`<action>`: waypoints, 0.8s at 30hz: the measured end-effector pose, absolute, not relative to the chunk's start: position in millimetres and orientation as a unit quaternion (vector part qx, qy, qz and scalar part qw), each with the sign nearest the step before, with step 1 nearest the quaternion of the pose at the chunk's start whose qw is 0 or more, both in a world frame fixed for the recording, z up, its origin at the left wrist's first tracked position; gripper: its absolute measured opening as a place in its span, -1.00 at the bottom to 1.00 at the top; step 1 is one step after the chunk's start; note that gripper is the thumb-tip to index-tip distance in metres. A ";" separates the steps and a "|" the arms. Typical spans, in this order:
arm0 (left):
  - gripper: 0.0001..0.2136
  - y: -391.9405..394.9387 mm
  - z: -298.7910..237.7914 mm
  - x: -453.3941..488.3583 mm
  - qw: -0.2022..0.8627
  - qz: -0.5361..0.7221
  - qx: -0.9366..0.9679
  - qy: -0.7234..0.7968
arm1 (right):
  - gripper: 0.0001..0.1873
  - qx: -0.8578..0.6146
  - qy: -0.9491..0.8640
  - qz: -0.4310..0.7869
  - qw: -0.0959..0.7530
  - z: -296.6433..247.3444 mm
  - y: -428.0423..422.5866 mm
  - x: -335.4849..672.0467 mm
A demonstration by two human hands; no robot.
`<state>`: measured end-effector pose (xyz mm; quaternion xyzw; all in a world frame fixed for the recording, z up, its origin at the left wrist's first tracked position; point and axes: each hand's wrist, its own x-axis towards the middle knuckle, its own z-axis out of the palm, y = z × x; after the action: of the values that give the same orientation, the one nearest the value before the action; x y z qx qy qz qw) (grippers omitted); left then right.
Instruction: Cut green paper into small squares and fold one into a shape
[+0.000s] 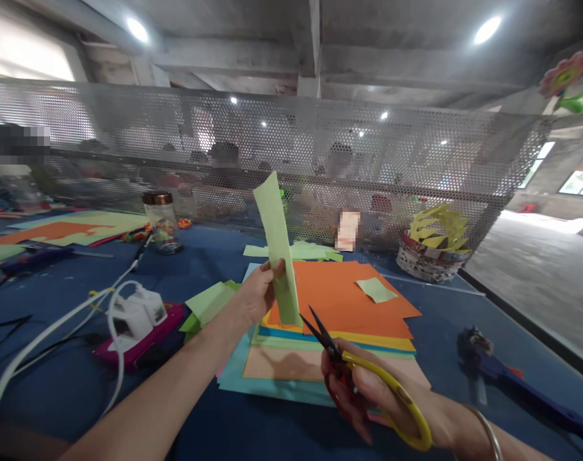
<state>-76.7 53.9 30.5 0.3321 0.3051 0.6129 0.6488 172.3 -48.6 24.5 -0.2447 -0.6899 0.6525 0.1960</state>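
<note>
Paper strip [276, 237]: near upright, top leaning left, held above orange sheets [327, 291].
Left hand [260, 293]: nearer, pinching the strip below its middle.
Right hand [368, 384]: gripping scissors [336, 352], parted blades just right of the strip's foot.

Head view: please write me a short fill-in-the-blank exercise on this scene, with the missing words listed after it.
1. The left hand holds up a light ____ paper strip.
2. The right hand holds a pair of ____.
3. The large sheet on top of the paper stack is ____.
4. The basket by the mesh screen holds ____ pieces.

Missing words: green; scissors; orange; yellow.
</note>
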 end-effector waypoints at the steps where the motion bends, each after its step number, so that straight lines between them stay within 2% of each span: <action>1: -0.75 54.1 30.4 -76.7 0.648 0.614 0.334 0.303 | -0.46 -0.248 -0.689 0.652 0.198 22.9 -48.3 172.5; 8: -0.69 54.6 28.0 -75.9 0.647 0.606 0.361 0.289 | -0.52 -0.255 -0.679 0.644 0.242 15.3 -49.2 171.3; 12: -0.66 50.5 28.1 -72.1 0.652 0.594 0.376 0.284 | -0.63 -0.264 -0.659 0.648 0.277 15.7 -49.9 164.7; 18: -0.70 39.0 32.3 -61.4 0.665 0.575 0.384 0.281 | -0.69 -0.272 -0.593 0.643 0.401 9.1 -41.9 156.9; 24: -0.70 36.0 31.4 -57.7 0.651 0.592 0.379 0.286 | -0.72 -0.265 -0.592 0.636 0.419 3.5 -37.8 157.4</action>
<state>-57.7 36.0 31.4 0.3793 0.2859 0.5922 0.6509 157.4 -37.8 3.5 -0.2651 -0.5918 0.6358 0.4186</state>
